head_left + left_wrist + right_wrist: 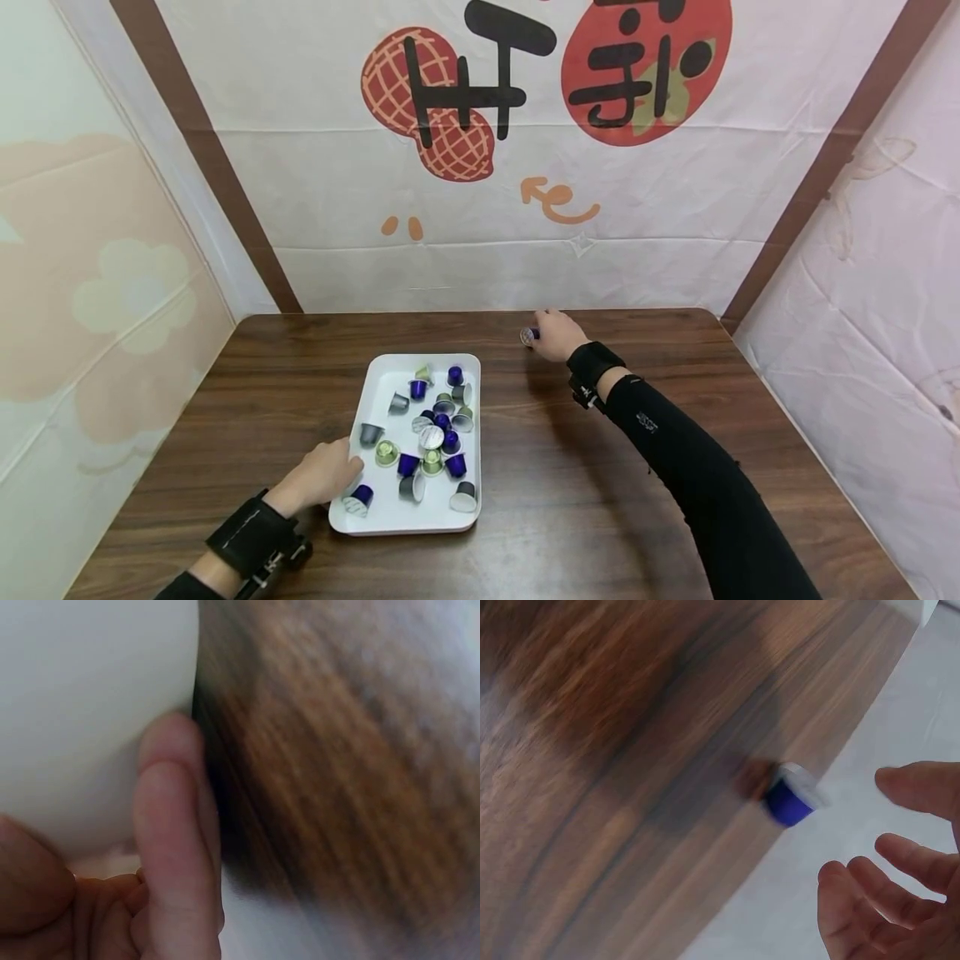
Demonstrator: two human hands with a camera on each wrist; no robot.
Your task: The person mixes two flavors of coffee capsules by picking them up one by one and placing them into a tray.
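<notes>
My left hand (pixel 324 473) grips the left side of a white tray (pixel 405 523), its thumb over the rim. In the left wrist view the fingers (pixel 172 825) press along the tray's outer wall (pixel 97 690). Several coffee capsules lie in the tray, among them purple ones (pixel 455 465), green ones (pixel 386 452) and grey ones (pixel 371 434). Near the far table edge, my right hand (pixel 559 335) is beside a purple coffee capsule (pixel 528 336). The right wrist view has this capsule (pixel 789 799) on the table, with a gap between it and the spread fingers (pixel 907 889).
The brown wooden table (pixel 645 517) has rounded far corners. Behind it hangs a printed white cloth (pixel 337 275), with more cloth at the left and right sides. Both wrists wear black straps with cameras (pixel 258 542).
</notes>
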